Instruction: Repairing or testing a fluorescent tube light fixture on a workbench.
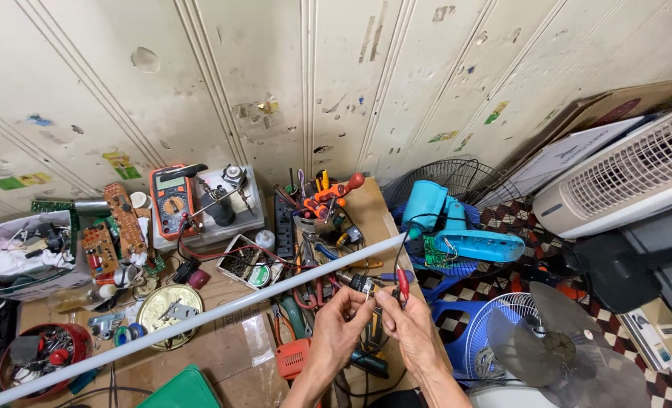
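Small component (pixel 360 283): bright metal, held at the fingertips of left hand (pixel 336 326) and right hand (pixel 410 326). Tube (pixel 200 317) left of the component: smooth glossy white. Workbench (pixel 223 355) beneath: matt brown cardboard-like surface with glossy tape patches. Fan body (pixel 457 230) right of the component: smooth turquoise plastic

Two bare hands, a left hand (pixel 338 317) and a right hand (pixel 405 317). One orange handheld multimeter (pixel 171 201). One long white plastic tube (pixel 200 316). One turquoise plastic fan body (pixel 449 227). Two loose wire fan grilles, one black (pixel 468 180), one blue (pixel 481 344). One white slatted air cooler (pixel 623 177). One round red tray of small parts (pixel 43 361).
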